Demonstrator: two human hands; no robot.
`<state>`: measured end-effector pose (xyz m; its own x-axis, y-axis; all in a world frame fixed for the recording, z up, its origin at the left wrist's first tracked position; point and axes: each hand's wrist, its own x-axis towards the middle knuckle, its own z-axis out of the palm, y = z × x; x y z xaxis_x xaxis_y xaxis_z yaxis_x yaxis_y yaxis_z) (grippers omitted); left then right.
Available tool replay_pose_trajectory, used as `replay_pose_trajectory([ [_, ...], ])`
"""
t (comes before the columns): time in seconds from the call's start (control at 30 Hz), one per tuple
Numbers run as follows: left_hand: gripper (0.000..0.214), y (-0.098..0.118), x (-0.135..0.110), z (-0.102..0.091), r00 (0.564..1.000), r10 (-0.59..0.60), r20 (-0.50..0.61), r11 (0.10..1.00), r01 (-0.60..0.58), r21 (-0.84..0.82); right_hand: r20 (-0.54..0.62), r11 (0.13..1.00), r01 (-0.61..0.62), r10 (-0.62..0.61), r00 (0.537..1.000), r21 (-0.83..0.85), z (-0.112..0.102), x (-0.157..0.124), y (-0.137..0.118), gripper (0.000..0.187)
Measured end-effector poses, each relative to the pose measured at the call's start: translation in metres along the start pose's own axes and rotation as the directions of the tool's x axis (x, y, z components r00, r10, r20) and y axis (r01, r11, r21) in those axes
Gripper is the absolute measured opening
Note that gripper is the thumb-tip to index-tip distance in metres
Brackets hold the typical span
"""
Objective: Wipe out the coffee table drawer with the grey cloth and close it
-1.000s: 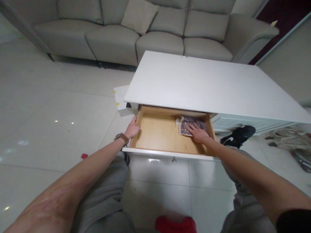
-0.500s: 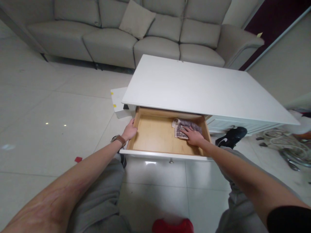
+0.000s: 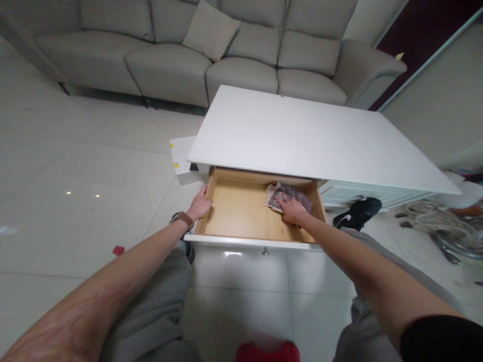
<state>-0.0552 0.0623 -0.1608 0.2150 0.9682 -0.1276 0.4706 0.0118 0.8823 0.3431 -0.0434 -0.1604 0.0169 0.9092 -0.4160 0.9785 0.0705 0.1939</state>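
Note:
A white coffee table has its wooden drawer pulled out toward me. My left hand grips the drawer's left side wall, a brown watch on the wrist. Inside, at the back right, lies a folded patterned purple-grey cloth. My right hand rests on the cloth's front part, fingers bent down onto it, part of the cloth hidden under it and under the tabletop's edge.
A grey sofa with a cushion stands behind the table. A white box lies on the tiled floor by the table's left corner. A black shoe and cables lie at the right. A small metal knob sits on the drawer front.
My right hand and the cloth have shifted a little left and back in the drawer, and the cloth looks more bunched. The left hand stays on the drawer side.

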Motion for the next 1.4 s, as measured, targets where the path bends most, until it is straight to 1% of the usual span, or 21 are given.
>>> replay_pose_trajectory([
  [0.1, 0.080, -0.002, 0.001, 0.000, 1.000, 0.003, -0.006, 1.000, -0.002, 0.021, 0.011, 1.000, 0.026, -0.025, 1.000, -0.009, 0.000, -0.005, -0.001, 0.102],
  [0.23, 0.080, -0.001, 0.001, -0.001, 1.000, -0.001, -0.005, 0.999, 0.001, 0.048, 0.016, 0.988, 0.154, -0.154, 0.988, -0.019, -0.001, -0.020, 0.004, 0.097],
  [0.3, 0.081, 0.001, 0.000, -0.002, 1.000, -0.004, -0.007, 0.998, 0.004, 0.069, 0.013, 0.970, 0.242, -0.242, 0.970, -0.012, 0.000, -0.029, 0.008, 0.097],
  [0.4, 0.082, 0.003, -0.001, -0.002, 1.000, -0.010, -0.015, 0.995, 0.011, 0.103, 0.028, 0.928, 0.373, -0.372, 0.928, -0.008, 0.002, -0.039, 0.014, 0.098],
  [0.5, 0.082, 0.000, 0.000, -0.002, 1.000, -0.005, -0.022, 0.994, 0.008, 0.107, 0.046, 0.895, 0.445, -0.445, 0.894, -0.004, 0.001, -0.043, 0.016, 0.098],
  [0.67, 0.081, -0.007, 0.003, 0.000, 1.000, 0.013, -0.028, 0.996, -0.010, 0.087, 0.033, 0.903, 0.429, -0.429, 0.903, -0.005, -0.001, -0.043, 0.013, 0.097],
  [0.8, 0.081, -0.005, 0.003, 0.001, 0.999, -0.005, -0.034, 0.995, 0.009, 0.098, 0.026, 0.912, 0.411, -0.411, 0.911, 0.013, 0.000, -0.039, 0.014, 0.095],
  [0.87, 0.080, -0.003, 0.002, 0.000, 1.000, -0.002, -0.026, 0.996, 0.005, 0.093, 0.014, 0.937, 0.348, -0.348, 0.937, 0.028, 0.000, -0.033, 0.011, 0.095],
  [0.93, 0.078, -0.001, 0.002, 0.000, 1.000, 0.008, -0.019, 0.996, -0.006, 0.087, -0.003, 0.971, 0.235, -0.235, 0.972, 0.037, -0.004, -0.021, 0.005, 0.095],
  [1.0, 0.077, -0.001, 0.002, 0.001, 1.000, 0.018, -0.018, 0.997, -0.017, 0.073, -0.020, 0.988, 0.147, -0.147, 0.989, 0.036, -0.011, -0.005, -0.005, 0.092],
  [1.03, 0.078, -0.001, 0.002, 0.001, 0.999, 0.023, -0.022, 0.998, -0.021, 0.064, -0.031, 0.991, 0.133, -0.132, 0.991, 0.032, -0.016, 0.005, -0.011, 0.089],
  [1.13, 0.079, -0.001, 0.003, 0.002, 0.998, 0.041, -0.044, 0.998, -0.038, 0.058, -0.071, 0.987, 0.160, -0.159, 0.985, 0.018, -0.035, 0.036, -0.037, 0.078],
  [1.23, 0.079, -0.001, 0.004, 0.002, 0.998, 0.043, -0.055, 0.997, -0.039, 0.067, -0.112, 0.976, 0.218, -0.216, 0.970, 0.006, -0.052, 0.063, -0.077, 0.070],
  [1.3, 0.079, 0.000, 0.005, 0.002, 0.998, 0.035, -0.052, 0.997, -0.031, 0.076, -0.143, 0.945, 0.328, -0.325, 0.935, -0.002, -0.059, 0.077, -0.112, 0.071],
  [1.33, 0.079, 0.000, 0.005, 0.002, 0.998, 0.030, -0.049, 0.996, -0.025, 0.088, -0.157, 0.915, 0.404, -0.400, 0.903, -0.005, -0.061, 0.082, -0.131, 0.072],
  [1.37, 0.078, 0.000, 0.005, 0.001, 0.999, 0.024, -0.048, 0.994, -0.019, 0.104, -0.164, 0.874, 0.487, -0.482, 0.861, -0.011, -0.064, 0.086, -0.150, 0.073],
  [1.4, 0.077, -0.001, 0.005, 0.001, 0.999, 0.021, -0.048, 0.992, -0.015, 0.122, -0.157, 0.838, 0.546, -0.542, 0.826, -0.017, -0.066, 0.090, -0.166, 0.072],
])
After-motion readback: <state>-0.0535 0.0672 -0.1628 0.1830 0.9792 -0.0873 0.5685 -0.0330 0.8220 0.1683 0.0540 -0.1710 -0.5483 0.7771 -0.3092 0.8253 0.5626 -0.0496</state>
